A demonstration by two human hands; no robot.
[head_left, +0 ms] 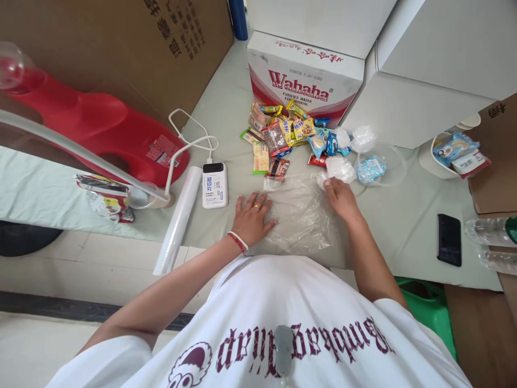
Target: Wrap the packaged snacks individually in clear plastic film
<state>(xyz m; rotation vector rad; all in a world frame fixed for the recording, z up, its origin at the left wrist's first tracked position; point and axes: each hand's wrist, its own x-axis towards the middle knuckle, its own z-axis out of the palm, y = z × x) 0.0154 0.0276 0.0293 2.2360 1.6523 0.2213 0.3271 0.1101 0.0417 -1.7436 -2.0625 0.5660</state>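
White shirt sits nearest, left hand splayed at plastic film, right hand of unclear grip, packets inside a tub.

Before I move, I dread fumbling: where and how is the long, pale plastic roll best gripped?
Grip the roll by its near end, left hand probably coming from the right: that end overhangs the pale green cloth-covered table, freeing its underside.

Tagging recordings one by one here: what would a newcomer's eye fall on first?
The big red object at left probably stands out first. Next comes the heap of colourful snack packets before the Wahaha box. Nearer, the left hand and right hand flank a clear plastic sheet.
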